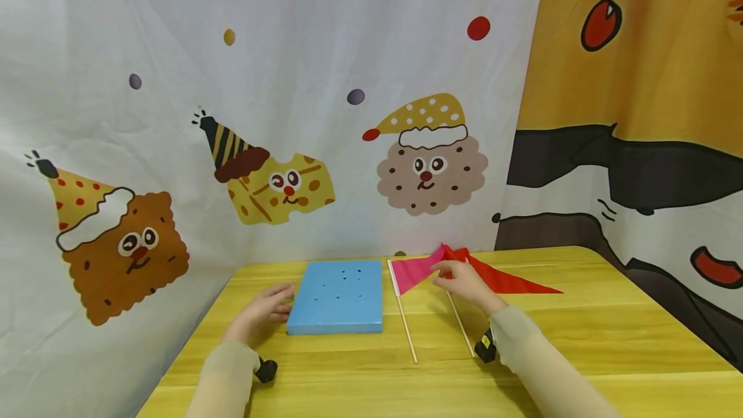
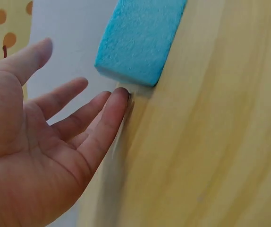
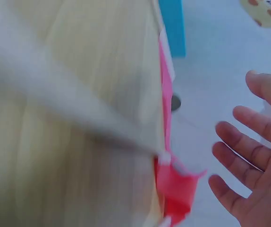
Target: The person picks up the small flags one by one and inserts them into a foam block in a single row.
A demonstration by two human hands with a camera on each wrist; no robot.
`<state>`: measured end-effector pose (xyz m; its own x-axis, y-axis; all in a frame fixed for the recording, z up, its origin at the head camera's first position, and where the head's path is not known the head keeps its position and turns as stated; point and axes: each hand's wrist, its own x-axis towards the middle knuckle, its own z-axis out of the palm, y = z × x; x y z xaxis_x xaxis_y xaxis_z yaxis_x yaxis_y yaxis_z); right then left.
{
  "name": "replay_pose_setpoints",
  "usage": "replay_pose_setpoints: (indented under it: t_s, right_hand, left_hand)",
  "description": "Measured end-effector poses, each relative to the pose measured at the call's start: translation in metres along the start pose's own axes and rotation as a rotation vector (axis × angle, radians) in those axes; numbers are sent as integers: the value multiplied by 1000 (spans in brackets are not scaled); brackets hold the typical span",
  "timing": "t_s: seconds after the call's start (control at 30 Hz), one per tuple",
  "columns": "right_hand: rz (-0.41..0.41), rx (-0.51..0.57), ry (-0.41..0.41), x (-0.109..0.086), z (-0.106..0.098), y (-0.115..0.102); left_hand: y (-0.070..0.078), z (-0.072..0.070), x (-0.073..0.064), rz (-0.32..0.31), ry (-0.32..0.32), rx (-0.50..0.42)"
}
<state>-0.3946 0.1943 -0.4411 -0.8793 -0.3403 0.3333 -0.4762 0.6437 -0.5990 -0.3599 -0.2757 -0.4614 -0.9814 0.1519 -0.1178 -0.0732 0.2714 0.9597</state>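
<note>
A flat blue foam block (image 1: pixel 342 315) with several small holes in its top lies on the table. Beside its left edge is my left hand (image 1: pixel 264 309), fingers spread and nothing in them; the left wrist view shows the fingertips close to the block's corner (image 2: pixel 140 42). To the right lies a pink pennant flag (image 1: pixel 409 271) on a thin wooden stick (image 1: pixel 407 331). My right hand (image 1: pixel 464 281) hovers over a red pennant flag (image 1: pixel 513 281) and its stick (image 1: pixel 461 324), partly covering them. Its fingers (image 3: pixel 237 139) look loose and hold nothing in the right wrist view.
The wood-grain table (image 1: pixel 325 379) ends at a white curtain (image 1: pixel 290 18) printed with cartoon snacks. An orange and black printed cloth (image 1: pixel 638 95) hangs at the right. Small black cameras (image 1: pixel 266 371) are strapped to both wrists.
</note>
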Motion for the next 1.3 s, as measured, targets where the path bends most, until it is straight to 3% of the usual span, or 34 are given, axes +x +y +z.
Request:
replay_pose_setpoints:
  t_s: [0.13, 0.4, 0.67, 0.8, 1.07, 1.3]
  right_hand:
    - [23, 76, -24, 5, 15, -15]
    - [64, 229, -68, 12, 42, -24]
    - [330, 508, -72, 11, 60, -27]
    - [441, 582, -75, 8, 68, -27]
    - [495, 550, -93, 7, 77, -32]
    - [475, 410, -81, 5, 77, -41]
  left_hand:
    - [-7, 4, -4, 6, 0, -81]
    - [-10, 4, -9, 81, -74, -18]
    - [-14, 2, -7, 114, -103, 5]
    - [-17, 0, -11, 115, -116, -2]
    - [-16, -2, -13, 130, -121, 7]
    - [-19, -1, -10, 114, -125, -8]
